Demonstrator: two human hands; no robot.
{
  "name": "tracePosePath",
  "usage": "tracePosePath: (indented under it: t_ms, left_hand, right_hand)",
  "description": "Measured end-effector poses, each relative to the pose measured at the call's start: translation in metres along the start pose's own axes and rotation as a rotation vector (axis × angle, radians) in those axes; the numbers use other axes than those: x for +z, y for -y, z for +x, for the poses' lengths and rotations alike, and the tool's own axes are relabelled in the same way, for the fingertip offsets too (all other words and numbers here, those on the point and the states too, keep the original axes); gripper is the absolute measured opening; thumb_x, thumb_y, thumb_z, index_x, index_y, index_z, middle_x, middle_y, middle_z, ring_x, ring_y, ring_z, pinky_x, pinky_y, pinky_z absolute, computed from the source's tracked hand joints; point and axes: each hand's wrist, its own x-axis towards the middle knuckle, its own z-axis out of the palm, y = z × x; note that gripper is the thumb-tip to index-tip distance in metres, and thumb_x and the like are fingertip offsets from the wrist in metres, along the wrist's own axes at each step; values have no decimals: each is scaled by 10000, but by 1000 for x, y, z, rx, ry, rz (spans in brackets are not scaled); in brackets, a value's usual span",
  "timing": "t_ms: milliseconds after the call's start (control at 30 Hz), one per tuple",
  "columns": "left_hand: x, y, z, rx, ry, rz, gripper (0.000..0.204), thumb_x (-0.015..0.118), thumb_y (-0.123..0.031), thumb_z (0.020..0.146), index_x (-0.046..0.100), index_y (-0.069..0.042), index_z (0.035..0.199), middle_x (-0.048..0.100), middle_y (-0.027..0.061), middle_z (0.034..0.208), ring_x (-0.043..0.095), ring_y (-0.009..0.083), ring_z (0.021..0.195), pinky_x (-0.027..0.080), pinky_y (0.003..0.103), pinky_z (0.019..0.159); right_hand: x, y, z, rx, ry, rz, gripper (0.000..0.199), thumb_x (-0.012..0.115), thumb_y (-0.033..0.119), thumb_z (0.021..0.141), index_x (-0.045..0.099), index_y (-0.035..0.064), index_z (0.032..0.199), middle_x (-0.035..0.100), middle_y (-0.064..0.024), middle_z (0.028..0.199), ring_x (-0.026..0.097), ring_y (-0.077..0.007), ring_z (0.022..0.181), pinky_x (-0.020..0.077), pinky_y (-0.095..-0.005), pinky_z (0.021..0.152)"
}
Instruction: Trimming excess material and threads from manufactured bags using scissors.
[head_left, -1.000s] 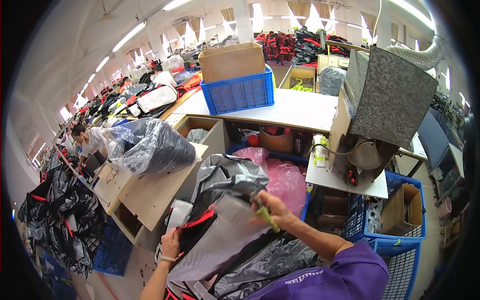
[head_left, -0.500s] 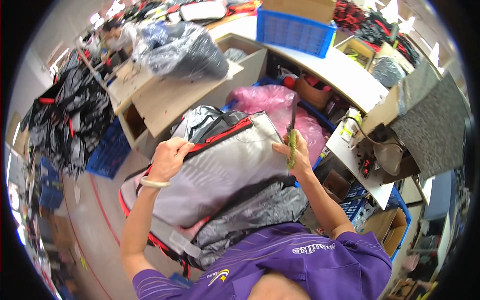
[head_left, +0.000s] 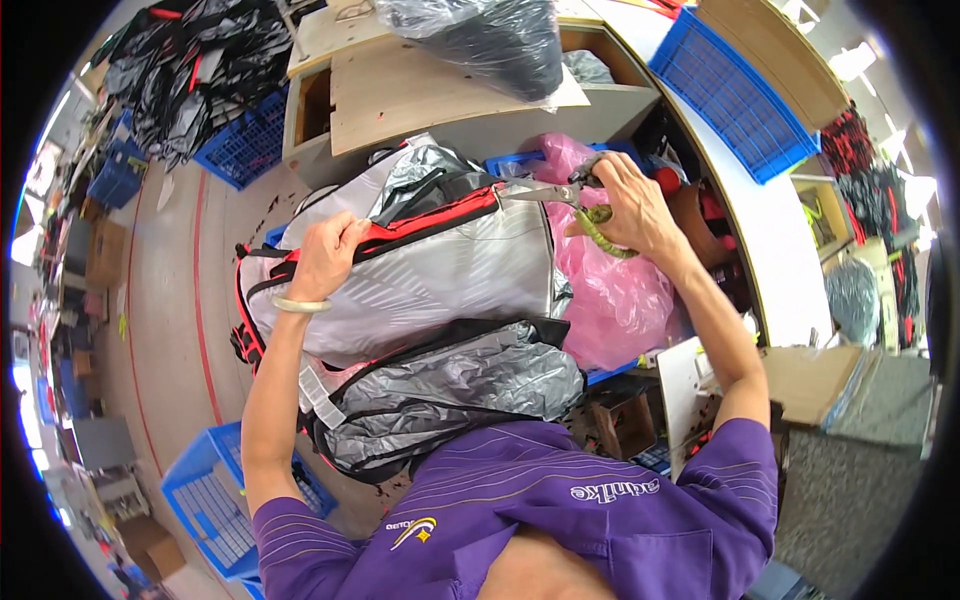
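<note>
Head cam: the view has tipped down and closer, so the grey-and-red backpack (head_left: 420, 265) now sits mid-frame on the lap pile. Left hand (head_left: 325, 255) has shifted onto its top edge, gripping the red trim. Right hand (head_left: 625, 205) is closed round scissors (head_left: 570, 195), blades now at the bag's top right corner, so I'd say trimming's underway.

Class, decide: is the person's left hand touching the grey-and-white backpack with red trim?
Touching. The head view shows the left hand gripping the top edge of the grey-and-white backpack with red trim, fingers curled over it.
</note>
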Motion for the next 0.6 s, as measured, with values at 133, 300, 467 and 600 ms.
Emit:
tracePosePath:
  t_ms: [133,300,467,600]
  left_hand:
    - [-2,-8,-1,-59,-10,7,333,570,-184,918,456,50,711,387,202,580,320,298,510,305,395,492]
    - [-12,-12,-1,-98,7,48,359,568,-213,919,441,43,702,369,208,592,305,307,528,297,391,491]
    - [-19,-20,-1,-133,9,13,361,576,-224,918,468,48,707,406,180,577,327,237,517,311,376,495]
    - [-24,-22,-2,-162,30,16,361,582,-225,918,501,60,712,457,143,572,372,167,526,330,355,501]
  right_hand:
    - [-3,-17,43,-198,96,-38,518,818,300,612,483,17,888,525,-125,943,542,-321,907,491,-400,697]
    - [-3,-26,79,-430,30,-39,455,794,316,630,533,44,886,546,-76,854,579,-271,838,508,-393,628]
    - [-11,-30,96,-493,126,-53,399,768,224,580,540,37,849,543,-74,809,591,-268,805,495,-399,616]
    - [-19,-24,107,-524,138,-85,356,748,194,596,529,35,827,541,-81,792,593,-281,800,497,-396,634]
